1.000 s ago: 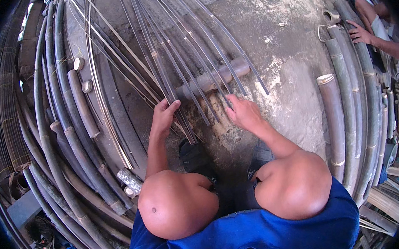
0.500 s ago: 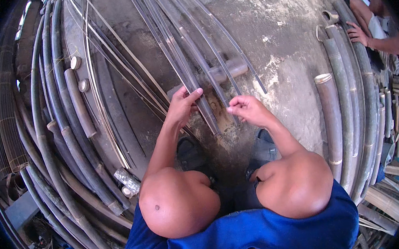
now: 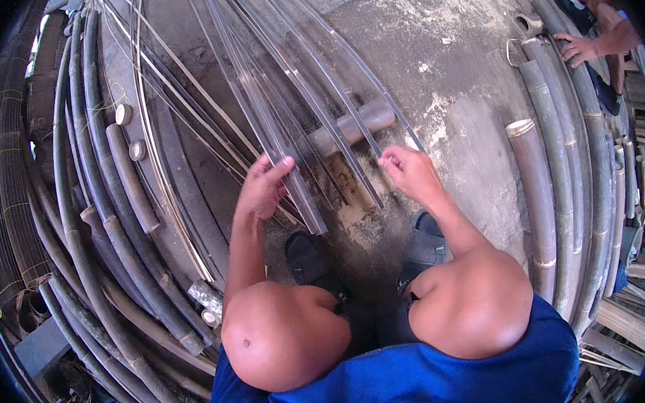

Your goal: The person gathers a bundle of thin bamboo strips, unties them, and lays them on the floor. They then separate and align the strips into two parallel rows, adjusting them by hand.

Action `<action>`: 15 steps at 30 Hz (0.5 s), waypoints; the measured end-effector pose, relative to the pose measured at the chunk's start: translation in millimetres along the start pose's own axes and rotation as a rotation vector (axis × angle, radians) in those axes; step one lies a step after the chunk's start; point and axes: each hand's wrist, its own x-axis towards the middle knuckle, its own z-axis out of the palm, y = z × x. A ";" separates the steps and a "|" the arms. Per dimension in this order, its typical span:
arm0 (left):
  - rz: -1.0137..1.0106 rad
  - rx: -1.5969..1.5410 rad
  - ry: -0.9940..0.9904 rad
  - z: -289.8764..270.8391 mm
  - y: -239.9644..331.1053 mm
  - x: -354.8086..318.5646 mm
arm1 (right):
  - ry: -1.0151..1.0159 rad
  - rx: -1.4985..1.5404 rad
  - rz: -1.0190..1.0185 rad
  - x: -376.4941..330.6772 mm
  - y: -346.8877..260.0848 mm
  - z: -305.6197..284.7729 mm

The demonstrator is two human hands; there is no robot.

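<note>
Closed round the near ends of several long, thin bamboo strips (image 3: 291,181) is my left hand (image 3: 261,187), its thumb lying on top of them. My right hand (image 3: 413,173) is pinched at the near end of another dark bamboo strip (image 3: 343,97), to the right of the bundle. Between my hands, a loose bamboo strip (image 3: 332,136) slants down to the floor. Under these strips lies a short bamboo log (image 3: 365,121), crosswise and partly covered. My feet in dark sandals (image 3: 426,242) stand below my hands.
Long bamboo poles (image 3: 100,166) lie at the left, beside a short cut pole (image 3: 132,175) and pale thin strips (image 3: 155,139). More thick poles (image 3: 553,145) line the right. Another person's hand (image 3: 577,49) rests by them at the upper right.
My left hand has moved left and slightly nearer with its strips, away from the others. My right hand has shifted slightly right and up. The other person's arm has moved.
</note>
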 end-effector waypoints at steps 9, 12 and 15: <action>-0.105 0.094 -0.034 53.1 -21.3 -4.2 | -0.471 0.610 0.233 -1.3 -19.6 -4.4; -0.096 0.019 -0.070 57.1 -23.8 5.3 | -0.677 0.706 0.304 -28.0 -16.3 10.0; -0.083 -0.024 -0.034 68.2 -22.8 1.8 | -0.669 0.718 0.354 -39.3 -6.3 22.2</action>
